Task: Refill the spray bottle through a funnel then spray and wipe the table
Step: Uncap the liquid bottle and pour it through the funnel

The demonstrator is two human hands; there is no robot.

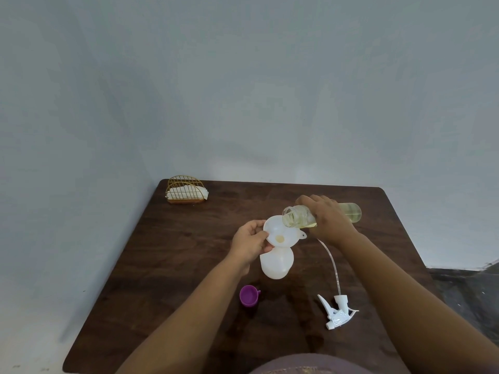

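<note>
A white funnel [282, 233] sits upright in the neck of a translucent white spray bottle [276, 264] standing on the dark wooden counter [172, 252]. The left grip [249, 242] pinches the funnel's rim on its left side, and a little yellowish liquid pools at the funnel's throat. A clear refill bottle [299, 217] of pale yellow liquid lies tipped almost level in the right grip [328, 220], its open mouth just over the funnel's right edge. The white trigger sprayer head [337, 311] lies on the counter below the right grip, well apart from the bottle, its thin dip tube curving up toward that grip.
</note>
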